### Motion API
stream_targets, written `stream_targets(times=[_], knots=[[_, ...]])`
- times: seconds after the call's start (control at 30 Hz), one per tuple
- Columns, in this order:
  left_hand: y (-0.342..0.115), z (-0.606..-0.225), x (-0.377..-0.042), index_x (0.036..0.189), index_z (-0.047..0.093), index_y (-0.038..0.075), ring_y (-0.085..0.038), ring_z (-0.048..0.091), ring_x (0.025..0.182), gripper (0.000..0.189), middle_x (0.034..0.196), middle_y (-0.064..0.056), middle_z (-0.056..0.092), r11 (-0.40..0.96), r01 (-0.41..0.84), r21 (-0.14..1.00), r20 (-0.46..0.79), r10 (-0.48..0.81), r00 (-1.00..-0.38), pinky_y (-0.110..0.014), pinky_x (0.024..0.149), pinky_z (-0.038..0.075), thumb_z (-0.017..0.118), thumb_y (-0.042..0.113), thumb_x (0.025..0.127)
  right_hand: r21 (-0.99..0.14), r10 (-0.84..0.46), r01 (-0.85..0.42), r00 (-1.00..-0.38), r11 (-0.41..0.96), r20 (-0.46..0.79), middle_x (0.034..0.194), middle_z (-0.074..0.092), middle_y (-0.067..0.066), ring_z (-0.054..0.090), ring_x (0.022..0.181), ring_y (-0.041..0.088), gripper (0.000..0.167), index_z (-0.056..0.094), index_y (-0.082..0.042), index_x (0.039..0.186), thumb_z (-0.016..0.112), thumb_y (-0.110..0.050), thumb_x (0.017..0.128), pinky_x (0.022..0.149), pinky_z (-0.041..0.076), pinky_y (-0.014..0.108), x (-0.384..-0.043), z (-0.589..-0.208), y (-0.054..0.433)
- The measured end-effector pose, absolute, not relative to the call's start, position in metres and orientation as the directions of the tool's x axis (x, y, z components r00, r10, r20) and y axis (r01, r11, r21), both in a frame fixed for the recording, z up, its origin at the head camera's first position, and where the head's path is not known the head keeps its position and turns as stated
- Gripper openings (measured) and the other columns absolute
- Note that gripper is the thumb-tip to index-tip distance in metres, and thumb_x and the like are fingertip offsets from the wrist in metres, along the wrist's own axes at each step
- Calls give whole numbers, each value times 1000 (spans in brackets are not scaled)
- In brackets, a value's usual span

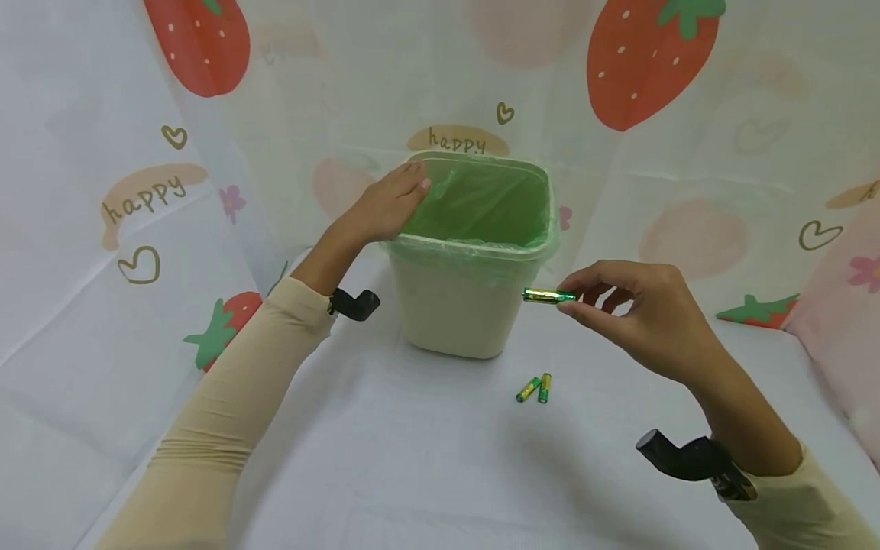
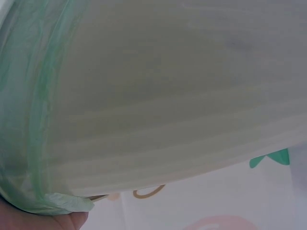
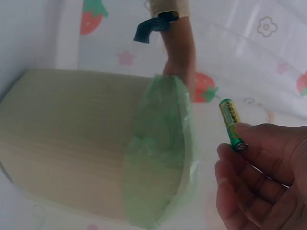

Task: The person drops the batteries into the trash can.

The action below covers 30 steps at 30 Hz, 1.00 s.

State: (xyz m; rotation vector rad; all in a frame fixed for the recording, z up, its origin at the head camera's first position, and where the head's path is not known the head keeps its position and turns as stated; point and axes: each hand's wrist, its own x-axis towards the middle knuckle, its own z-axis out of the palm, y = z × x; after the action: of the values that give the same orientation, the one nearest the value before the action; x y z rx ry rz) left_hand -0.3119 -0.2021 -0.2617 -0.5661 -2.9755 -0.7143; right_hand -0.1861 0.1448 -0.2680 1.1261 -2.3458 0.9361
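Note:
A cream trash bin stands upright, lined with a thin green plastic bag folded out over its rim. My left hand grips the bin's left rim over the bag; in the left wrist view only a bit of that hand shows beside the bag's edge. Between thumb and fingertips, my right hand pinches a green and gold battery. It is held level, off the table, just right of the bin. In the right wrist view the battery's flat end shows near the fingertips.
Two more green and gold batteries, a left one and a right one, lie close together on the white tabletop in front of the bin. Behind the bin hangs a cloth printed with strawberries and hearts.

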Motion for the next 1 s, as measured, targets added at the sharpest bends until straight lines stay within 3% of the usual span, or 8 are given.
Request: stream_targets(times=[0.67,1.0], knots=[[-204,-270,-310,161,9,-2,-29,1,157,61,169,-16,6,825,342,450,107,331,-938,-41,126,3,19,34,113,-402,-481,-760,-640,510,599,88,75,-3,62,76,6,13,80,-9,101,81,-10,88,64,52,15,-219,-239,127],[-199,-262,-309,161,7,-2,-28,0,157,61,169,-16,5,826,365,430,114,351,-929,-40,126,3,18,34,113,-369,-482,-737,-659,566,578,86,75,-3,64,76,8,9,81,-12,99,77,-14,92,65,52,15,-244,-221,119]])
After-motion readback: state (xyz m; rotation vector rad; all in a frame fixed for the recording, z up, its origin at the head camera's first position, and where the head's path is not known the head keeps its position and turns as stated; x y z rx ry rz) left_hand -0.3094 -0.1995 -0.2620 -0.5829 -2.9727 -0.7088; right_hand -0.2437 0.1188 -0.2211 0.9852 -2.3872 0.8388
